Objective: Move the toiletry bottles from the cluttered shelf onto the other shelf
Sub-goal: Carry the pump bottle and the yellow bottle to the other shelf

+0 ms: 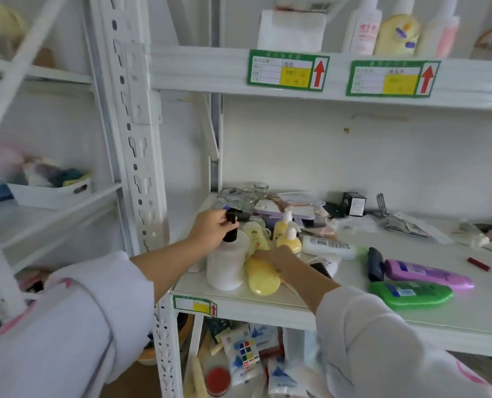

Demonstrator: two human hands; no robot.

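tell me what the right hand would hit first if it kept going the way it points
Probably the small yellow pump bottle standing just beyond the right hand, which rests on the lying yellow bottle; depth is unclear.

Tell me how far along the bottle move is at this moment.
Early to midway. Three bottles already stand on the upper shelf. The left hand grips the white pump bottle; the right hand reaches the lying yellow bottle. The purple bottle, green bottle and others remain.
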